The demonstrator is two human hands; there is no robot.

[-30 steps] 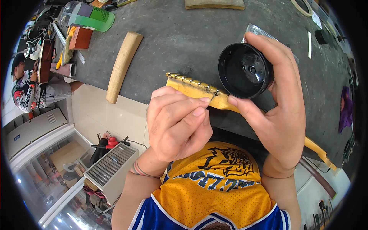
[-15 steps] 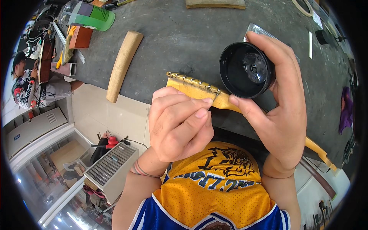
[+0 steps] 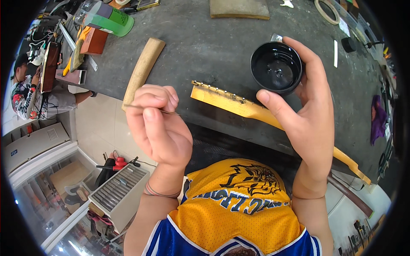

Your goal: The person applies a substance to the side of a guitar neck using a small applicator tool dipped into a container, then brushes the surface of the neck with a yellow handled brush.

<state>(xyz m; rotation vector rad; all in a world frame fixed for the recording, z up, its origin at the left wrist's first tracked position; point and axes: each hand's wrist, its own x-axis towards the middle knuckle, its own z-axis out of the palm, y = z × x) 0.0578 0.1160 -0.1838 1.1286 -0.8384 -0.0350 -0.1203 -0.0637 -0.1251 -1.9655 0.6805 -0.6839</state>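
Observation:
My left hand (image 3: 160,121) pinches a thin, dark, wire-like stick (image 3: 171,113) between thumb and fingers, off to the left of a guitar neck. My right hand (image 3: 309,98) grips a small round black cup (image 3: 264,72) by its side, its opening facing up. Something clear and shiny, perhaps liquid, shows at the cup's bottom. The yellow wooden guitar neck (image 3: 222,102) lies along the near edge of the dark table, below the cup. A row of metal tuner posts (image 3: 225,92) runs along its headstock, with dark smudges around them. My right forearm hides part of the neck.
On the dark table (image 3: 196,47) lie a curved wooden block (image 3: 147,59), another block (image 3: 239,9), a bottle of green liquid (image 3: 113,19) and a tape ring (image 3: 326,11). A purple cloth (image 3: 378,119) is at right. A person (image 3: 25,89) sits at far left.
My left hand has moved left, away from the headstock, carrying the thin stick, and has turned palm up. My right hand has lifted slightly away from the neck and tilted the cup more upright.

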